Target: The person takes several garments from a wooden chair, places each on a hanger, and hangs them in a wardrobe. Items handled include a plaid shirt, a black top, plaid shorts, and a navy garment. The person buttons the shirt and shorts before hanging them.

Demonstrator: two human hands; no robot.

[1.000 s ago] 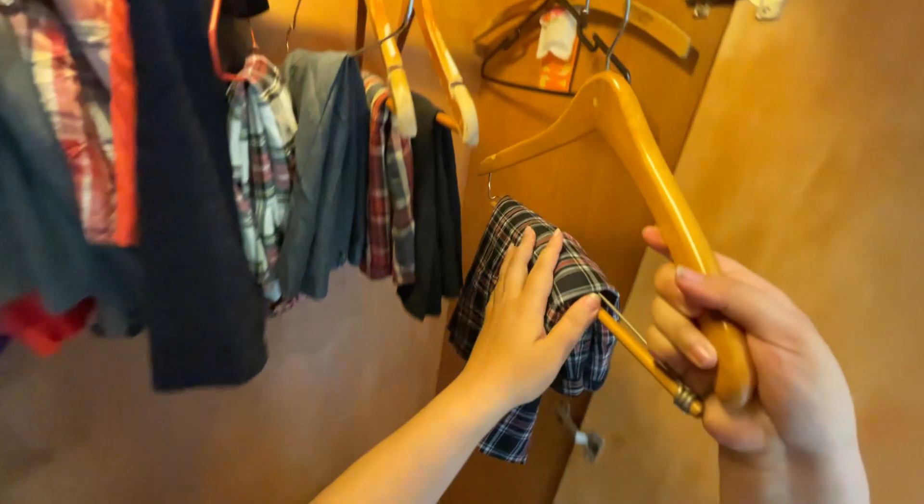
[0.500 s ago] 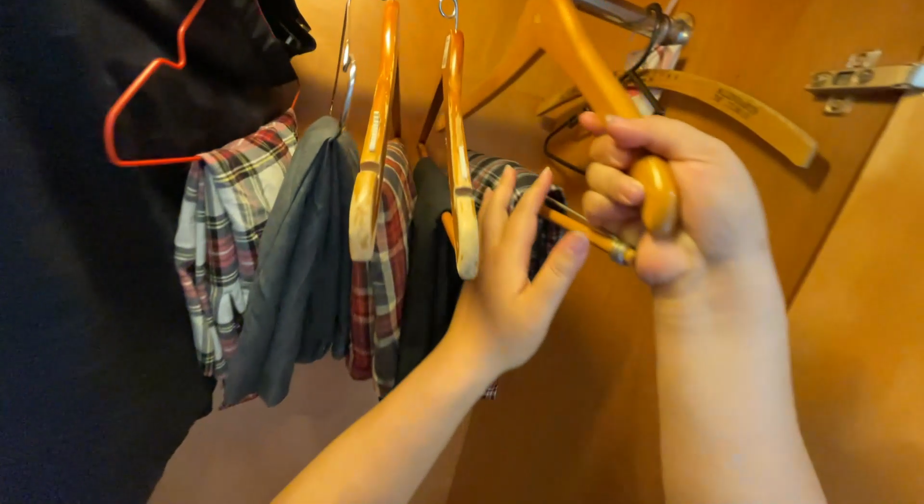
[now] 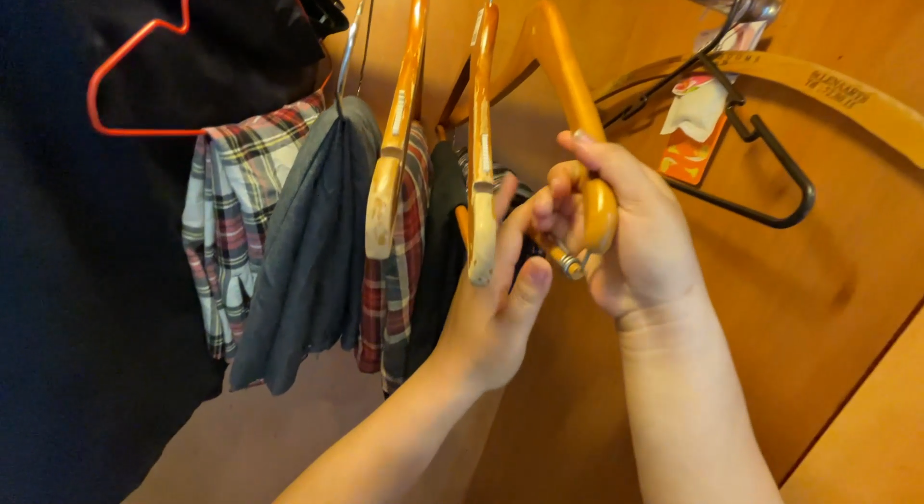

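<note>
Right hand (image 3: 630,239) grips wooden hanger (image 3: 568,76); 2 neighbouring hangers (image 3: 481,129) crowd it.

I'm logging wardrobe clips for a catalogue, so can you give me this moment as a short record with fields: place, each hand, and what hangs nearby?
place: inside a wooden wardrobe
right hand: gripping the end of a wooden hanger
left hand: pressed against dark plaid cloth behind the neighbouring wooden hangers
hanging nearby: plaid garment, grey garment, red wire hanger
back wall: black wire hanger with an orange tag
</note>
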